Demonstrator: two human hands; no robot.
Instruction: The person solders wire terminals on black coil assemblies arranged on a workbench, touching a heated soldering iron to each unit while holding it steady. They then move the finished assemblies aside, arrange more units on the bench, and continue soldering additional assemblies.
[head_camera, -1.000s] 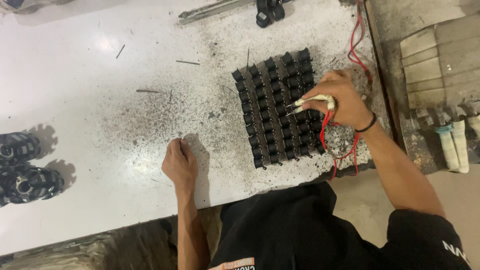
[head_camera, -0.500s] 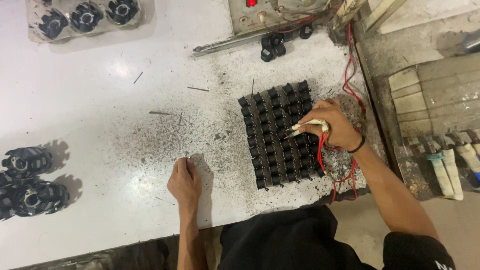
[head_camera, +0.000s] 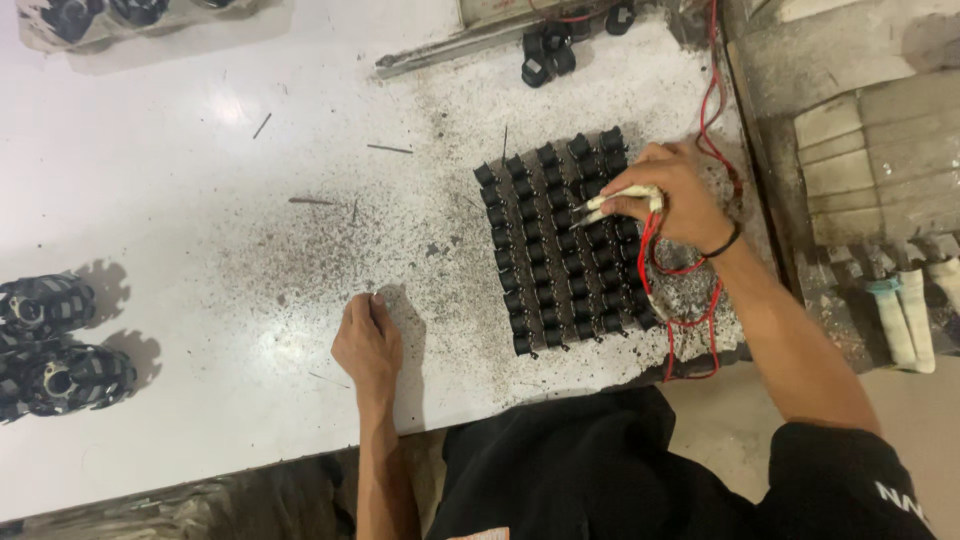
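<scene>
My right hand (head_camera: 672, 197) grips a pair of pale probe tips (head_camera: 608, 204) joined to red wires (head_camera: 692, 268), and the tips touch a small black part in the upper middle of a grid of several black components (head_camera: 565, 245) laid out on the white table (head_camera: 200, 200). A black band circles that wrist. My left hand (head_camera: 367, 340) rests flat and loosely curled on the table, to the left of the grid, holding nothing. Dark specks and dust cover the table around the grid.
Round black wound parts (head_camera: 55, 345) lie at the left edge, and more sit in a clear bag (head_camera: 130, 15) at the top left. A metal bar (head_camera: 450, 45) and a few black parts (head_camera: 547, 55) lie at the back. Thin pins (head_camera: 388, 149) are scattered about. Worn blocks (head_camera: 880, 150) stand at the right.
The view has shifted, so everything sits lower in the frame. My right hand has moved the probe tips slightly up the grid. The left hand stays in place.
</scene>
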